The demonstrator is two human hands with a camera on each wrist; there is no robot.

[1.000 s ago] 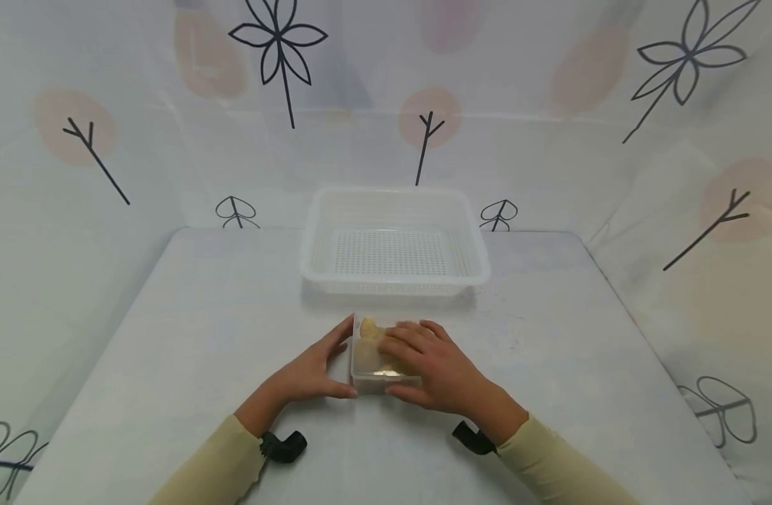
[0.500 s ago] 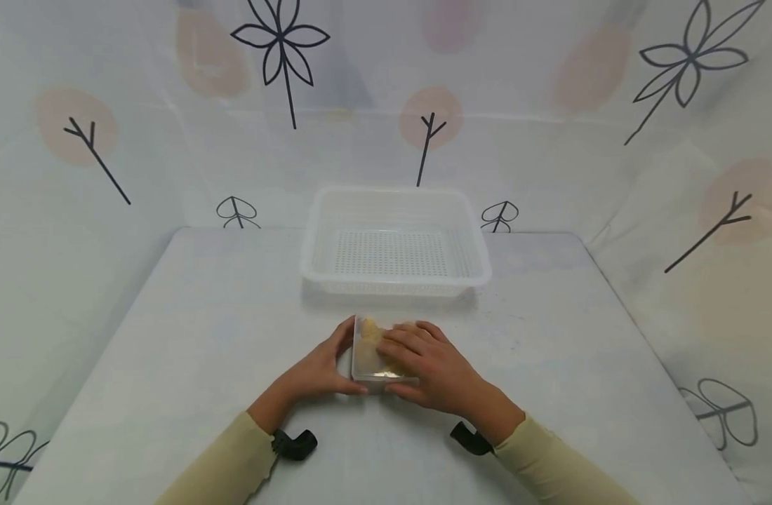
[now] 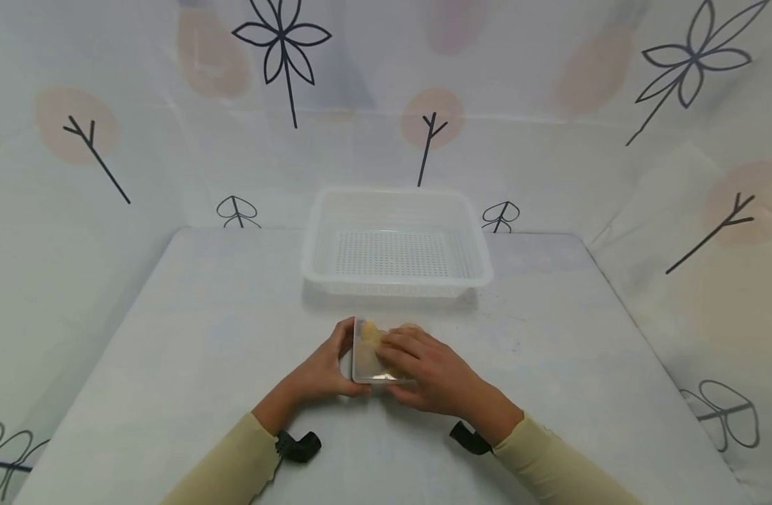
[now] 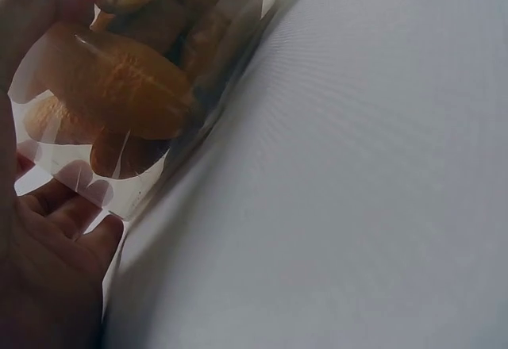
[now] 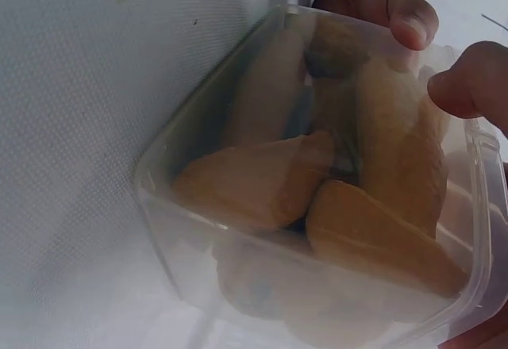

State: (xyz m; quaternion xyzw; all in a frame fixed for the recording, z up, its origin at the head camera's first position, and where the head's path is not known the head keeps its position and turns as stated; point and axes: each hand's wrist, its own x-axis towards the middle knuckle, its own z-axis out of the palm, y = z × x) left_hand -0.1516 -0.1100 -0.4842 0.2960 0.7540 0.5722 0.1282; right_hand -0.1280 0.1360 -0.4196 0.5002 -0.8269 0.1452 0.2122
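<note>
A clear plastic box (image 3: 382, 381) holds several oblong, orange-brown pieces (image 5: 381, 238), whose kind I cannot tell. My left hand (image 3: 319, 368) grips the box's left side, its thumb at the near side and its fingers reaching to the far left corner. Over the top right of the box lies my right hand (image 3: 430, 372), fingers spread across the top and thumb on the near side. Through the transparent wall the pieces (image 4: 119, 79) also show in the left wrist view. The right wrist view shows both thumbs close together by the rim. My right hand hides the box's right part.
Behind the box stands a white perforated plastic basket (image 3: 392, 280) with nothing visible inside. A white-covered table (image 3: 222, 315) lies under everything, with a patterned cloth (image 3: 354, 140) rising behind and at both sides. Black wrist mounts (image 3: 300, 447) sit below the hands.
My left hand has moved slightly right, its thumb now further along the box's near side. My right hand stays over the box with little movement. Less of the near wall shows now.
</note>
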